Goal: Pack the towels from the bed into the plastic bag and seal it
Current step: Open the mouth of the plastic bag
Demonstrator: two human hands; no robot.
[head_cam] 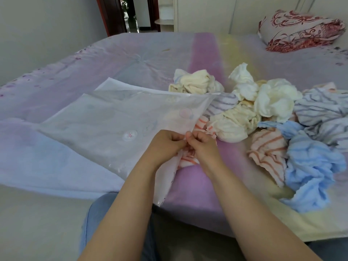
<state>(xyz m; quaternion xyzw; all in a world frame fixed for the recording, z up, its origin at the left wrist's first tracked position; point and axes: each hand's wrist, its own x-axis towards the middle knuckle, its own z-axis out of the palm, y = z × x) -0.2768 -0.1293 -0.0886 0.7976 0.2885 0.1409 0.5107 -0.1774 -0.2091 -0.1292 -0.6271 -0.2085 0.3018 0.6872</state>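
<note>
Plastic bag [105, 119] edge pinched by left hand [165, 144], right hand [202, 144]

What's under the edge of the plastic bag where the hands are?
An orange-striped towel shows beneath the plastic bag edge pinched by left hand and right hand; how far it extends underneath is hidden.

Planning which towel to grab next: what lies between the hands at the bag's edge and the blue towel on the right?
In the head view, an orange-striped towel lies between the hands and the blue towel, on the bed.
</note>
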